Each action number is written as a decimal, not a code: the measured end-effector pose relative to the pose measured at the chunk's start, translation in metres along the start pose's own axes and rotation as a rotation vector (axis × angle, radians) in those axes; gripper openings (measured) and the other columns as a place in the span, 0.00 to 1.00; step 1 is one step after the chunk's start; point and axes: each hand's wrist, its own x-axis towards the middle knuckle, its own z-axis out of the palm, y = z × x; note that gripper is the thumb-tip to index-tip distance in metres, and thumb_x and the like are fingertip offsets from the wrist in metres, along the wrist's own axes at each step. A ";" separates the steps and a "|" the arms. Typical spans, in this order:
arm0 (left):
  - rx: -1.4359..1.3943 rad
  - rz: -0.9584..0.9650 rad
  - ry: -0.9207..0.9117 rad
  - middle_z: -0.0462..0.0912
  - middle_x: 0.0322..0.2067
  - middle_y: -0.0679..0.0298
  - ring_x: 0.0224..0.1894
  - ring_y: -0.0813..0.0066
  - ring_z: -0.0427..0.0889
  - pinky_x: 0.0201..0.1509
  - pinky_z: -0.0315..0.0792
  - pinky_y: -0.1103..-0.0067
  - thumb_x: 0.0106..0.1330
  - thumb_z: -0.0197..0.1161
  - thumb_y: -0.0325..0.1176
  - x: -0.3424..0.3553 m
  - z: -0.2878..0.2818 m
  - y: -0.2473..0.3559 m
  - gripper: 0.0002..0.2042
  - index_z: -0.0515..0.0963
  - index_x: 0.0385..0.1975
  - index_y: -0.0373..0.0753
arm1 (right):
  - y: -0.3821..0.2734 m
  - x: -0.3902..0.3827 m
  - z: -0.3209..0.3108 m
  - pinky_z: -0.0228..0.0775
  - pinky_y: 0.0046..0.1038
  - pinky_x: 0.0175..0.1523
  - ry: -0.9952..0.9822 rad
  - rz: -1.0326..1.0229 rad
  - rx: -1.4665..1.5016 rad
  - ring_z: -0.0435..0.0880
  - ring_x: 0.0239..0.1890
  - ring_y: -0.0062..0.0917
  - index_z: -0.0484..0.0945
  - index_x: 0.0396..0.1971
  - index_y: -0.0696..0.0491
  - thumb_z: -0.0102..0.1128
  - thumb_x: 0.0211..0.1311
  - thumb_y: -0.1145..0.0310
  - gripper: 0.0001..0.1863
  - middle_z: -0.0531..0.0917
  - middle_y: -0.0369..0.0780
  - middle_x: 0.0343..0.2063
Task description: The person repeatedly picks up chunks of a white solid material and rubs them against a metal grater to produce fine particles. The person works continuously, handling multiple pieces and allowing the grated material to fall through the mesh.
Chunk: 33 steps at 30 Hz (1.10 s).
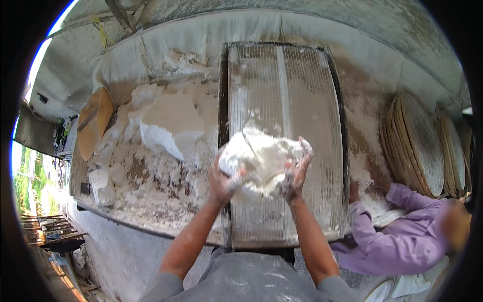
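Observation:
Both my hands hold up a large, cracked lump of damp white starch-like powder (269, 153) above a framed mesh screen (312, 186). My left hand (225, 178) grips its left side, thumb pressed on the front. On the other side, my right hand (298, 173) is curved around the lump, its fingers dusted white. Cracks run through the lump, and a piece hangs loose at its lower edge. White powder and small crumbs lie on the mesh beyond it. The undersides of the fingers are partly hidden by the lump.
Left of the screen, big white chunks (173, 121) and crumbs cover the table. A tan curved sheet (95, 123) leans at the far left. To the right, a person in a purple shirt (402, 236) reaches into powder, near several round trays (420, 141) standing on edge.

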 end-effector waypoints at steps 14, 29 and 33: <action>-0.081 0.225 -0.051 0.84 0.48 0.60 0.50 0.75 0.81 0.57 0.74 0.76 0.68 0.68 0.39 0.228 0.019 -0.039 0.25 0.74 0.60 0.29 | 0.119 0.189 0.098 0.65 0.45 0.63 -0.051 -0.127 -0.680 0.79 0.53 0.41 0.83 0.42 0.53 0.56 0.69 0.60 0.13 0.84 0.45 0.46; 0.124 0.369 0.034 0.70 0.66 0.44 0.70 0.52 0.67 0.74 0.58 0.58 0.57 0.75 0.47 0.193 0.021 -0.040 0.40 0.70 0.67 0.32 | 0.089 0.134 0.089 0.53 0.45 0.75 -0.250 -0.279 -0.742 0.68 0.69 0.41 0.81 0.55 0.52 0.61 0.66 0.48 0.27 0.82 0.45 0.54; 0.796 0.674 0.055 0.75 0.63 0.51 0.61 0.61 0.78 0.68 0.69 0.65 0.64 0.72 0.42 0.321 0.022 -0.064 0.35 0.70 0.64 0.24 | 0.199 0.245 0.123 0.52 0.45 0.75 -0.213 -0.168 -0.270 0.70 0.68 0.39 0.81 0.56 0.47 0.60 0.67 0.58 0.20 0.83 0.40 0.54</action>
